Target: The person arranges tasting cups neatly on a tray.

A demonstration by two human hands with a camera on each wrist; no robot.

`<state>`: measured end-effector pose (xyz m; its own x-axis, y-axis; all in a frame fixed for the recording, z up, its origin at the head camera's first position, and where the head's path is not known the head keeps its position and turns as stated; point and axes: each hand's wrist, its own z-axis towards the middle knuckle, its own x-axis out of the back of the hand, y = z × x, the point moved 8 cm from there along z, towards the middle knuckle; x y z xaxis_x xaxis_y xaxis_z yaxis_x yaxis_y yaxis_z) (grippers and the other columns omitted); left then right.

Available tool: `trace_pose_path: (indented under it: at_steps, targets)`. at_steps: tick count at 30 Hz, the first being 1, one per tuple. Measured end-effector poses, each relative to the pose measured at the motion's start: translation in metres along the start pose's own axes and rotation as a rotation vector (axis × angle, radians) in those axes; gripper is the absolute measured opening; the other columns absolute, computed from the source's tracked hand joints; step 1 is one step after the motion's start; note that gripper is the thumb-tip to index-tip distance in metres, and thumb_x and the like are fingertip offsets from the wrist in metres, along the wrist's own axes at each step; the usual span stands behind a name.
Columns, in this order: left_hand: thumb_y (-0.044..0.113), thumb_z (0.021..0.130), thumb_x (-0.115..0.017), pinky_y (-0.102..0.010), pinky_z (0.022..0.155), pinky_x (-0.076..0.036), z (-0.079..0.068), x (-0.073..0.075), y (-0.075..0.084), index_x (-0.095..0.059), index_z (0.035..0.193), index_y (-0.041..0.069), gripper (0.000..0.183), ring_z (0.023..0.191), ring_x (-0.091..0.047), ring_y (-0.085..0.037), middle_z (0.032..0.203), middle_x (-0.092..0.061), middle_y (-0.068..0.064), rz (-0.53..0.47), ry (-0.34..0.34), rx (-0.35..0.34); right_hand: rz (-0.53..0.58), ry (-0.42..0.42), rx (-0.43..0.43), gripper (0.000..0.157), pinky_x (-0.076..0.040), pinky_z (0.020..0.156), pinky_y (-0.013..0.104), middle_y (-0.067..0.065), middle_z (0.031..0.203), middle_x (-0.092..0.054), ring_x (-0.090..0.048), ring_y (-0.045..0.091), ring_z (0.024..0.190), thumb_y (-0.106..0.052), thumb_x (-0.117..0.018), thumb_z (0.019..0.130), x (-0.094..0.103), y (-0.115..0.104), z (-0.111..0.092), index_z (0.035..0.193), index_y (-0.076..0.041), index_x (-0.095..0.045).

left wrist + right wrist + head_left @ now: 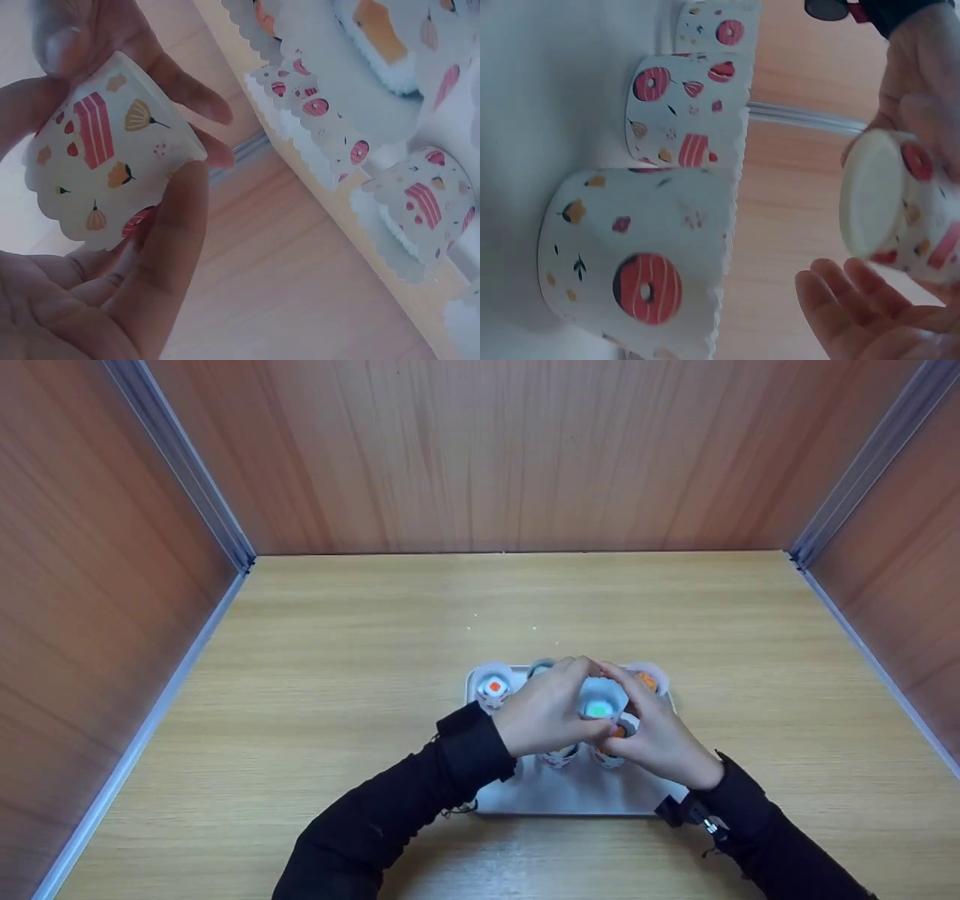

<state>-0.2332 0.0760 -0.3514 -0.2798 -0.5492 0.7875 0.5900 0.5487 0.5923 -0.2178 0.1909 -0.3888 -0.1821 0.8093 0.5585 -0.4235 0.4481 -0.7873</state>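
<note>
Both hands are at one paper baking cup (602, 694), held above a white tray (577, 795); something bright green lies inside it. My left hand (551, 709) grips the cup from the left, its thumb along the near side. On the other side my right hand (660, 735) holds it with thumb in front and fingers behind. In the left wrist view the cup (105, 150) shows printed cake slices and flowers, its scalloped rim downward. Its pale round base (874, 195) faces the right wrist camera, with some right fingers (840, 292) fairly straight beside it.
Several similar cups stand on the tray around the hands. One at the back left (493, 686) holds a white piece with an orange-red centre; one at the back right (651, 679) holds something orange. Wooden panels (480, 457) enclose the table (337, 622). Small white specks lie behind the tray.
</note>
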Motion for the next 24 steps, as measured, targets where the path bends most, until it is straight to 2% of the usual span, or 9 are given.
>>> trace_pose_path:
  at_steps: [4,7,10,14,17,21,23,24]
  targets:
    - [0.039,0.084,-0.075,-0.023,0.084,-0.051,-0.001,-0.002,0.0,-0.051,0.131,0.006,0.063,0.1,-0.058,-0.012,0.122,-0.06,-0.005,0.021,0.01,0.007,0.007,0.004,0.019,0.086,-0.045,0.078,0.021,0.009,0.139,-0.044,-0.049,0.014,0.101,0.009,-0.07,0.078,-0.003,-0.003,0.0,0.152,-0.01,-0.031]
    - [0.04,0.084,-0.075,-0.023,0.087,-0.051,-0.002,-0.001,0.0,-0.049,0.134,0.006,0.066,0.103,-0.058,-0.012,0.126,-0.06,-0.005,0.02,0.016,0.01,0.022,-0.001,0.035,0.086,-0.044,0.074,0.02,0.011,0.137,-0.044,-0.048,0.014,0.098,0.011,-0.068,0.078,-0.003,-0.004,0.0,0.153,-0.009,-0.03]
    - [0.041,0.084,-0.075,-0.022,0.085,-0.051,-0.005,0.003,-0.001,-0.048,0.135,0.006,0.068,0.103,-0.058,-0.012,0.126,-0.059,-0.006,0.028,0.039,-0.002,0.014,0.001,0.039,0.086,-0.045,0.079,0.018,0.011,0.139,-0.044,-0.05,0.014,0.102,0.01,-0.068,0.079,-0.001,-0.004,0.0,0.153,-0.011,-0.03]
    - [0.046,0.086,-0.07,-0.026,0.086,-0.052,-0.015,0.016,-0.007,-0.046,0.138,0.005,0.071,0.105,-0.058,-0.016,0.132,-0.056,-0.01,0.071,0.115,-0.017,-0.048,0.034,0.035,0.082,-0.044,0.091,0.014,0.008,0.138,-0.048,-0.051,0.015,0.114,0.004,-0.074,0.079,0.006,-0.001,0.0,0.151,-0.01,-0.036]
    - [0.047,0.09,-0.064,-0.034,0.096,-0.05,-0.026,0.027,-0.022,-0.044,0.142,0.004,0.071,0.118,-0.056,-0.022,0.141,-0.051,-0.013,0.074,0.176,0.04,-0.089,0.059,0.004,0.079,-0.039,0.098,0.009,0.006,0.138,-0.05,-0.05,0.017,0.121,0.001,-0.077,0.078,0.014,0.004,-0.001,0.147,-0.008,-0.039]
    - [0.044,0.092,-0.06,-0.042,0.109,-0.042,-0.042,0.04,-0.054,-0.039,0.146,0.007,0.069,0.133,-0.047,-0.027,0.148,-0.044,-0.014,0.042,0.228,0.185,-0.114,0.076,-0.062,0.074,-0.031,0.101,0.005,0.006,0.141,-0.05,-0.047,0.02,0.13,-0.001,-0.077,0.078,0.027,0.015,-0.006,0.143,-0.008,-0.043]
    - [0.044,0.091,-0.061,-0.044,0.11,-0.041,-0.051,0.045,-0.07,-0.038,0.147,0.007,0.071,0.133,-0.046,-0.027,0.149,-0.042,-0.014,0.029,0.245,0.246,-0.13,0.089,-0.093,0.072,-0.032,0.105,0.01,0.008,0.142,-0.051,-0.046,0.022,0.132,0.0,-0.076,0.079,0.034,0.02,-0.01,0.142,-0.008,-0.043]
    - [0.045,0.091,-0.061,-0.044,0.11,-0.041,-0.056,0.047,-0.078,-0.037,0.148,0.007,0.072,0.134,-0.046,-0.027,0.149,-0.042,-0.013,0.029,0.251,0.274,-0.138,0.096,-0.109,0.071,-0.034,0.108,0.017,0.009,0.142,-0.051,-0.046,0.024,0.132,0.001,-0.076,0.079,0.038,0.022,-0.012,0.141,-0.007,-0.043]
